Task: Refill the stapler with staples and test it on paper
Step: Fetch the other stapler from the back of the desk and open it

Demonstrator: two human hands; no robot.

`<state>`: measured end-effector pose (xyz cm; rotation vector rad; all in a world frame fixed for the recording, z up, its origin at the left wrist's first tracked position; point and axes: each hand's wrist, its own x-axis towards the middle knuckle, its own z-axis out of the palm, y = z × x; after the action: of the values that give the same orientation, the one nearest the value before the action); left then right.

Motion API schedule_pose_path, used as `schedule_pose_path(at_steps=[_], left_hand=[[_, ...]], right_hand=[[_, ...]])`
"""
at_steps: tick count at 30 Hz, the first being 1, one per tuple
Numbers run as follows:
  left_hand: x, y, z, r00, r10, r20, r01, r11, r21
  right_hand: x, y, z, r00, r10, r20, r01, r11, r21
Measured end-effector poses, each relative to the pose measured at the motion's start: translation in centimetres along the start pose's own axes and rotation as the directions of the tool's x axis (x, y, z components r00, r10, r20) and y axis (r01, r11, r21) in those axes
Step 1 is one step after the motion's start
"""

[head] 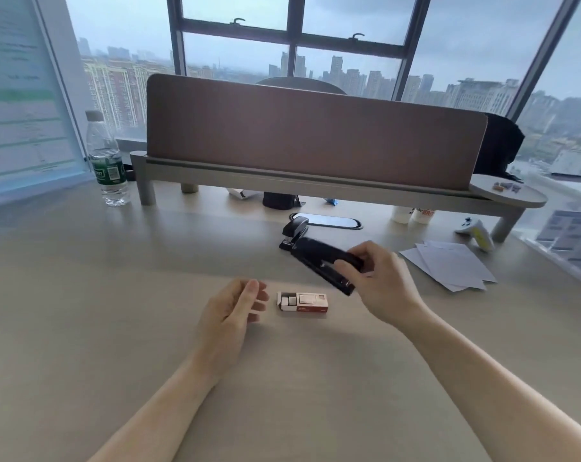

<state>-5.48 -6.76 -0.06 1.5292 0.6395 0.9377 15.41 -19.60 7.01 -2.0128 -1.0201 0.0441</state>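
Note:
A black stapler (315,256) hangs just above the desk, right of centre, its top swung open at the far end. My right hand (379,281) grips its near end from the right. A small box of staples (302,302) lies on the desk, its left end open with staple strips showing. My left hand (232,311) hovers just left of the box, fingers loosely apart, holding nothing. A few white paper sheets (449,265) lie to the right.
A water bottle (106,161) stands at the back left. A raised shelf with a brown divider panel (315,138) spans the back of the beige desk (115,295). A white controller (477,232) lies near the shelf's right leg, and a cable slot (332,221) sits behind the stapler.

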Motion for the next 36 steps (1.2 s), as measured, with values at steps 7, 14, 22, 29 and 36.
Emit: schedule_pose_path(at_steps=[7,14,22,29,36], left_hand=[[0.4,-0.5,-0.2,0.996,0.043,0.081,-0.047,0.998,0.048],[1.1,-0.4,-0.9,0.996,-0.077,0.047,0.087,0.961,-0.262],[1.2,-0.6,-0.9,0.996,-0.085,0.033,0.090,0.965,-0.247],[1.2,-0.7,-0.9,0.995,-0.093,0.037,0.099,0.966,-0.238],[1.0,-0.3,-1.0,0.996,-0.085,0.029,0.088,0.983,-0.162]], right_hand=[[7.3,0.4,4.1,0.952,0.285,-0.113,-0.294,0.952,-0.080],[10.0,2.0,8.4,0.951,0.292,-0.101,-0.307,0.932,-0.196],[10.6,1.8,9.3,0.940,0.332,-0.080,-0.341,0.918,-0.201],[9.4,1.5,9.0,0.943,0.321,-0.086,-0.329,0.937,-0.116],[0.7,3.9,4.4,0.977,0.212,-0.030,-0.211,0.977,0.036]])
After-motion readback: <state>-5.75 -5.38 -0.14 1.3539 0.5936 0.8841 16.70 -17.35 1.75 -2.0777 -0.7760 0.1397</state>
